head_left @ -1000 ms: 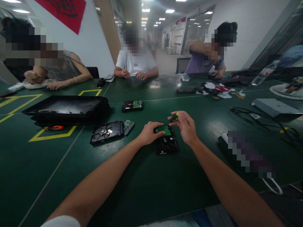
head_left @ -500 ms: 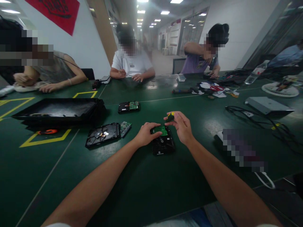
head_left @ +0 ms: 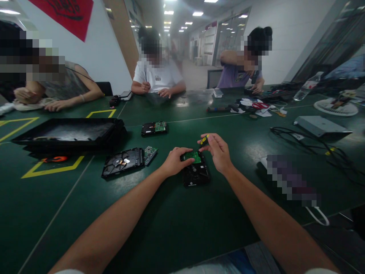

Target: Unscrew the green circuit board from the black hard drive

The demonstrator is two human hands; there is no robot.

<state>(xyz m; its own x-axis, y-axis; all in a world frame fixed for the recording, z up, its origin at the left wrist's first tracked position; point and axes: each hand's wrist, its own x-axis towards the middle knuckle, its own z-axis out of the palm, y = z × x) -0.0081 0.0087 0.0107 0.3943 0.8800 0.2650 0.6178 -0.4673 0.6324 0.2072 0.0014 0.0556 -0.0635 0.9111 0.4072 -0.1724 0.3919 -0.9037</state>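
Note:
A black hard drive (head_left: 196,176) lies flat on the green table in front of me, its green circuit board (head_left: 195,156) facing up. My left hand (head_left: 176,161) grips the drive's upper left part, thumb across the board and fingers at the far edge. In my right hand (head_left: 219,154) is a small screwdriver with a yellow and dark green handle (head_left: 204,140), pinched between the fingers over the drive's upper right corner. The screwdriver's tip is hidden or too small to make out.
To the left lie another hard drive (head_left: 123,163), a loose circuit board (head_left: 150,155) and black trays (head_left: 71,133). A third drive (head_left: 154,128) sits farther back. On the right are a pouch (head_left: 292,180), cables (head_left: 296,142) and a grey box (head_left: 323,126). Several people sit across the table.
The screwdriver handle has turned slightly in my right fingers, showing more yellow. My left hand and the hard drive stay in place; the whole view has shifted a little.

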